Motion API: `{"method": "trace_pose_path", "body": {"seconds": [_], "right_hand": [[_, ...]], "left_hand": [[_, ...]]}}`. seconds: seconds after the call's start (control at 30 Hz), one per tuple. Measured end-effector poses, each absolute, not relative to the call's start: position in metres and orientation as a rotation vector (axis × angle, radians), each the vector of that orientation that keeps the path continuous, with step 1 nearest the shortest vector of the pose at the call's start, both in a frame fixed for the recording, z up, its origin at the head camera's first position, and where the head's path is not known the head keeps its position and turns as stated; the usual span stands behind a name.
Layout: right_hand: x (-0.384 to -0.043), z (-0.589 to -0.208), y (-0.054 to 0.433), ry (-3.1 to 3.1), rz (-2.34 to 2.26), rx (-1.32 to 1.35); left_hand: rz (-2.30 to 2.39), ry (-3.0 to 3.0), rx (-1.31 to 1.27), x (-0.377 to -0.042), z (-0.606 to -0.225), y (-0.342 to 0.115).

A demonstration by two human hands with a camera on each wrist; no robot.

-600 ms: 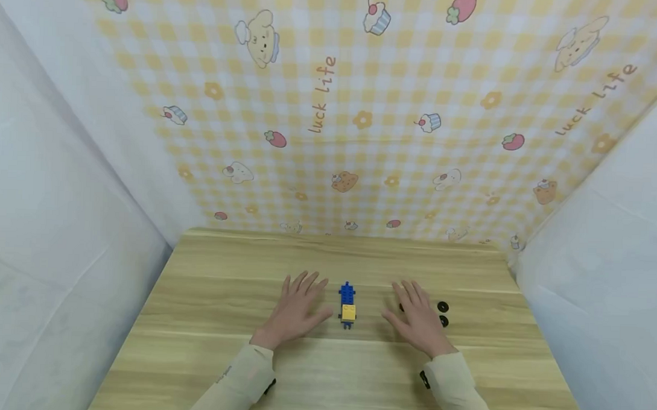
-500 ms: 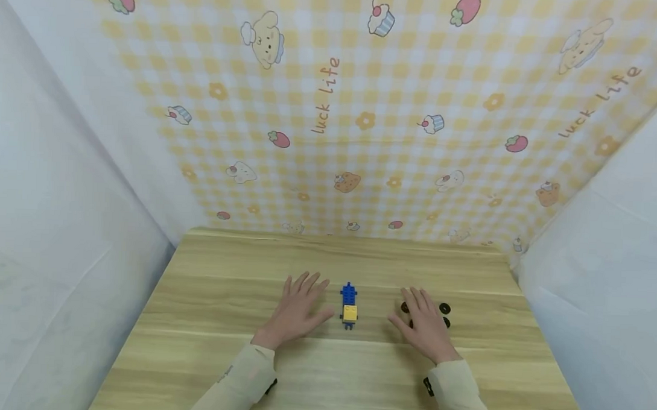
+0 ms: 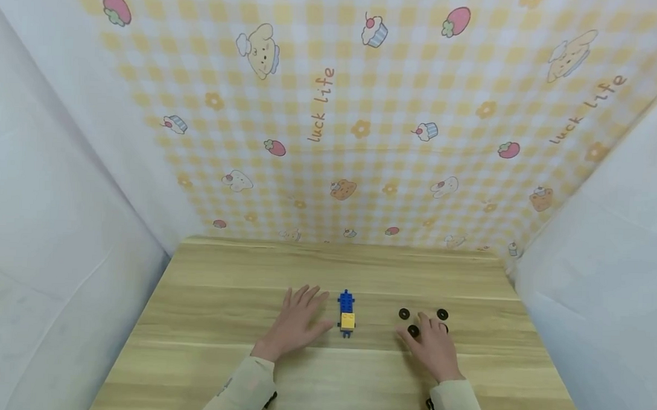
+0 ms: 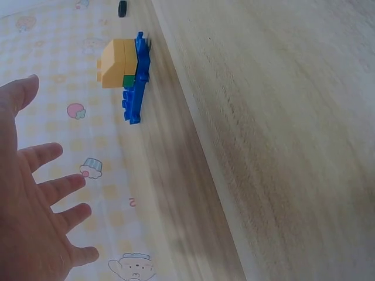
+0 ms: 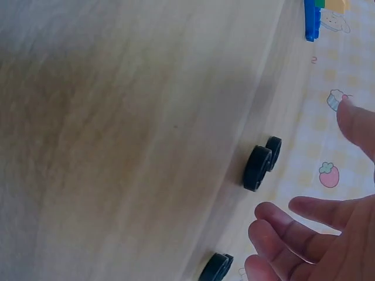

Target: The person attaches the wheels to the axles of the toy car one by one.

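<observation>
Wooden desk (image 3: 344,380): beneath all fingers. Left hand (image 3: 297,324): fingers spread, nothing held. Right hand (image 3: 434,347): fingers apart, slightly bent, nothing held. Toy (image 3: 347,318): just beside left thumb tip. Wheels (image 5: 256,167), four: flat about right fingers; one probably best pinched across its rim.

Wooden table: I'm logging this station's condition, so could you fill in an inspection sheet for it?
Surface: wooden table, pale, grained.
Job's things: blue base bearing a yellow block; four black wheels to its right, one partly hidden.
Clutter: nothing seen.
Hands: left hand beside the base, fingers spread; right hand at the wheels, fingers bent; neither holds anything.
Cables: nothing seen.
Surroundings: yellow-checked cloth behind, white sheets both sides.
</observation>
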State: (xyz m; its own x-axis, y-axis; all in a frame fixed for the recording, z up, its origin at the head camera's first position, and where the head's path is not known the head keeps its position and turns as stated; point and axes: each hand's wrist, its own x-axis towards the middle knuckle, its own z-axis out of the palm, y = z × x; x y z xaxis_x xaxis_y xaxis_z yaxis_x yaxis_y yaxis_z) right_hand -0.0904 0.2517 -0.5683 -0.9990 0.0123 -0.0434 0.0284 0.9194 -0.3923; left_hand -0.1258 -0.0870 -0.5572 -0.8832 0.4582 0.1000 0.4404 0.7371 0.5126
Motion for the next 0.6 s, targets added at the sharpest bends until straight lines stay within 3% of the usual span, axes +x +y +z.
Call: {"method": "trace_pose_path", "body": {"seconds": [0.6], "right_hand": [[-0.094,-0.579,0.250,2.982,-0.598,0.081]], "left_hand": [[0.873,2.813,0.743,-0.118,-0.554,-0.083]]}}
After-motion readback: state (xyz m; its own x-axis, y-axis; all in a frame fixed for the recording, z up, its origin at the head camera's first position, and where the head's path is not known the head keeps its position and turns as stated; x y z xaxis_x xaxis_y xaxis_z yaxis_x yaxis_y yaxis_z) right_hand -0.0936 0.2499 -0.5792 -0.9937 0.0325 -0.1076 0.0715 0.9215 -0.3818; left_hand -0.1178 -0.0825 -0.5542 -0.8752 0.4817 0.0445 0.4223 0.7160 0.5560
